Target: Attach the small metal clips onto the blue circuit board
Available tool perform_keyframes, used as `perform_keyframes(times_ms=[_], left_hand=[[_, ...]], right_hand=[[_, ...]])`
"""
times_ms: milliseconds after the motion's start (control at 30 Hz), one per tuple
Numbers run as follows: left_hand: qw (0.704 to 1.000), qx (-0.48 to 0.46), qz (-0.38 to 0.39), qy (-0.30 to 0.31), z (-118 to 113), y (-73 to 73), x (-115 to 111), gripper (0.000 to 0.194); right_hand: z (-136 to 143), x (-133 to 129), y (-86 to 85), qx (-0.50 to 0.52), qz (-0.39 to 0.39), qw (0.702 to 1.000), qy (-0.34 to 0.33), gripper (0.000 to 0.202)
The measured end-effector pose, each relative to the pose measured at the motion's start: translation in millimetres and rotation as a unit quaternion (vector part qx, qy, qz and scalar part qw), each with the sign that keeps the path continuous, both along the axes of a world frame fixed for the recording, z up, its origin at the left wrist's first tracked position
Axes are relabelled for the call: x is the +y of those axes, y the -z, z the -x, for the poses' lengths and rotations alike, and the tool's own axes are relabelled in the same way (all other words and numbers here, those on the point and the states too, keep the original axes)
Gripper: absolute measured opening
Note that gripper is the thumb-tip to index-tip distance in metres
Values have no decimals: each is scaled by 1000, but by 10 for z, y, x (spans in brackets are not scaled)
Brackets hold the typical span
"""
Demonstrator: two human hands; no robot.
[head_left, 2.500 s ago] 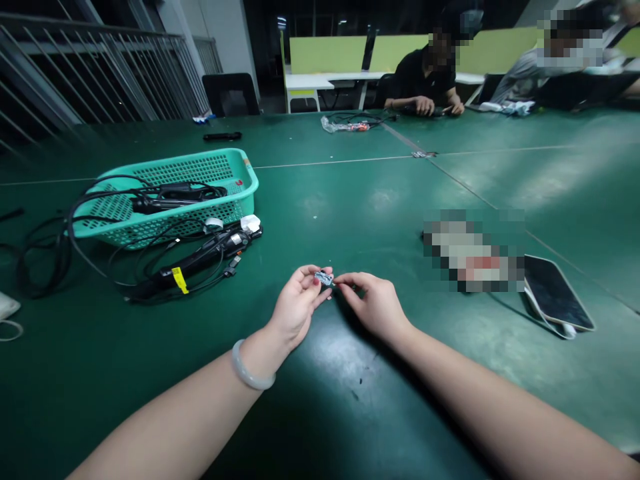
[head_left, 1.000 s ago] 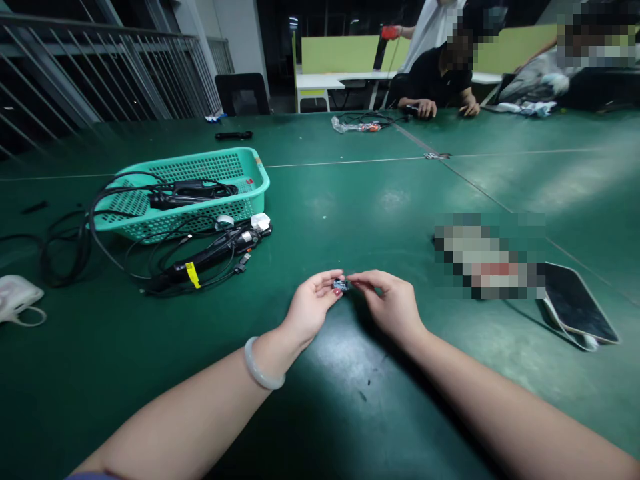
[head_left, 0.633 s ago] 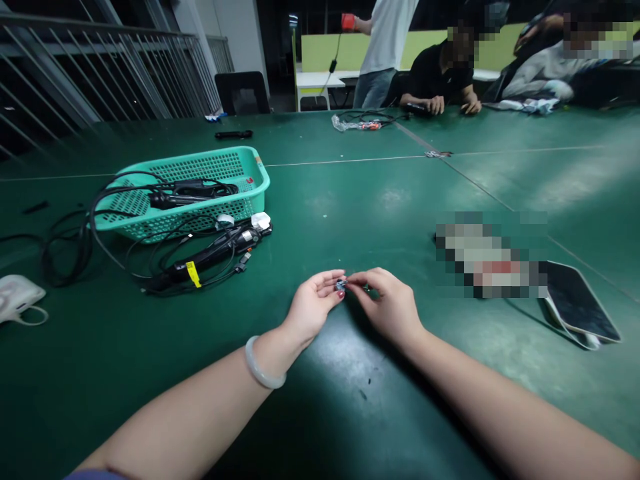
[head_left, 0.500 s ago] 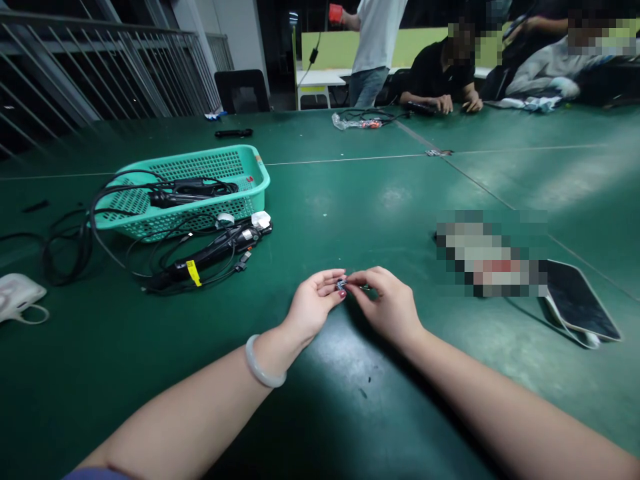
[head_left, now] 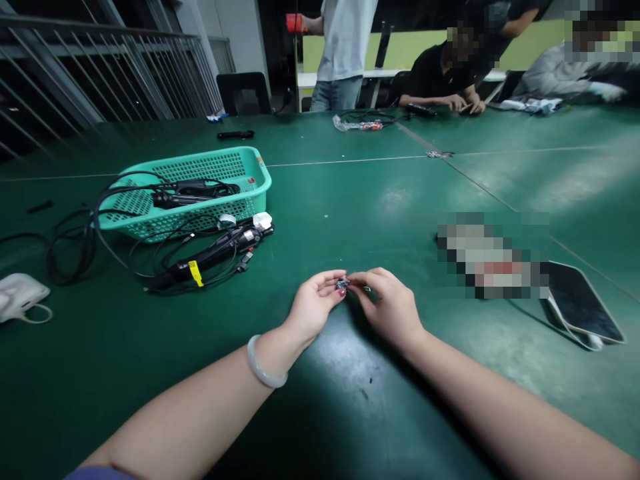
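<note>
My left hand (head_left: pixel 311 303), a pale bangle on its wrist, pinches a small shiny grey metallic piece (head_left: pixel 342 284) between thumb and fingers. Its exact kind is too small to tell. Right beside it, my right hand (head_left: pixel 387 303) is closed, with thumb and forefinger brought together at the piece's right side. A thin, light-coloured bit (head_left: pixel 368 289) shows by the right fingers; whether it belongs to the same piece I cannot tell. Both hands are just above the green table (head_left: pixel 320 400).
A turquoise basket (head_left: pixel 200 217) with black cabled devices stands left; another black device (head_left: pixel 215 257) lies before it. A white object with a loop (head_left: pixel 23 298) is far left. A phone (head_left: pixel 583 300) with a cable lies right, beside a blurred item (head_left: pixel 493 257). People are across the table.
My hands hold almost the same position, with the metallic piece slightly turned. Across the table, the standing person with the red object has shifted left.
</note>
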State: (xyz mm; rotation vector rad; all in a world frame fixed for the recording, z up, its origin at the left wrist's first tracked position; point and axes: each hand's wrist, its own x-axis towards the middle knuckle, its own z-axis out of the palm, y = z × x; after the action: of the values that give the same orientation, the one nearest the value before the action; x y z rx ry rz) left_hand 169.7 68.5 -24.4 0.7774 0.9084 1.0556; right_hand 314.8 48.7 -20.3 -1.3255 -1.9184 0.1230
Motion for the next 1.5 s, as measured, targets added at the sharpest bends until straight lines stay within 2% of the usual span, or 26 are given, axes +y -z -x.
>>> perform_keyframes(times_ms=[233,500,633,867,1000,1133,1267,1333,1433,1500], left_hand=[[1000,-18,13,-8,0,12,8,28],[998,-26,50,-15,15,13,0,23],[999,-16,44,-11,13,11,-3,24],[999,-20,29,-4,20,20,-1,26],[998,-30,42,-20,26,24,4,21],[996,-39,49,-60,35,-3,8,18],[994,-53,47,-84,32,-13,15,18],[994,-52,47,-88,29,-5,18,18],[994,-51,48,-83,30,8,20,17],[995,-49,46,-77,34,10,20,17]], right_hand=[[-5,19,22,-35,-36,998,-26,22],[-35,-13,15,-165,-131,976,-56,34],[-40,-28,11,-186,-125,972,-74,42],[1,-2,19,-157,-102,978,-94,35],[5,5,13,-105,-66,989,-79,28],[-51,-20,36,-61,44,996,-56,16],[-86,-38,100,-47,132,989,-56,33],[-71,-31,125,-58,156,984,-69,30],[-27,-3,146,-59,178,979,-83,14],[0,19,156,-54,181,978,-86,12]])
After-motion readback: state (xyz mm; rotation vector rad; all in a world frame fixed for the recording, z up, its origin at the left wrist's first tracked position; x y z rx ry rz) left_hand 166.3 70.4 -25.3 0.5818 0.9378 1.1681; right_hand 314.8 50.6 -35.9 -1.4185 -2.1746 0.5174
